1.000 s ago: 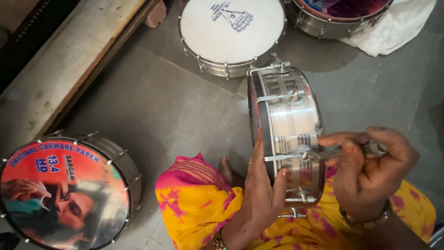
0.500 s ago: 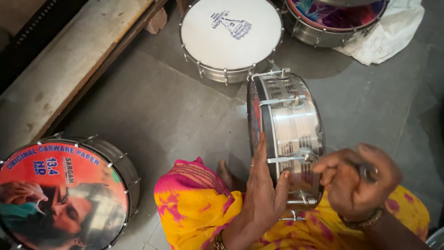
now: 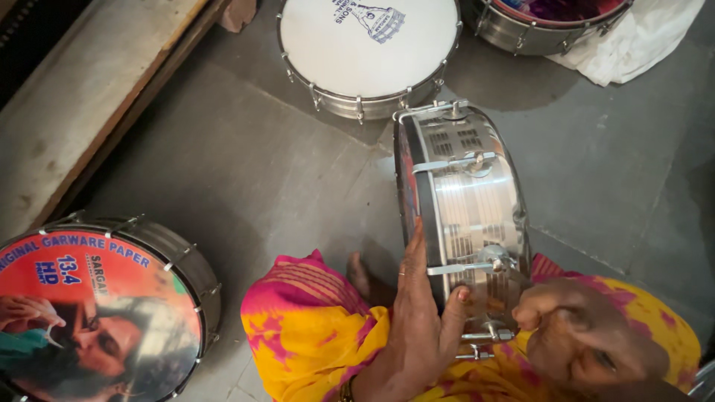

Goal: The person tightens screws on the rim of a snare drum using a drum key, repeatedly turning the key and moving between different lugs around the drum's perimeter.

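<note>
A shiny steel drum stands on edge against my lap, its shell facing up. My left hand grips its left rim, thumb pressed on the shell by a tension rod. My right hand is a blurred closed fist at the drum's near right, beside the lowest tension bolt. The slim metal key it held a moment ago is hidden inside the fist. My yellow and pink garment covers my knees under the drum.
A white-headed drum lies flat just beyond. A drum with a printed picture head sits at the lower left. Another drum and a white cloth are at the top right. A wooden plank runs along the left on the grey floor.
My right hand has dropped from the middle tension rod down toward the lowest bolt, closing into a fist. My left hand keeps its hold on the rim.
</note>
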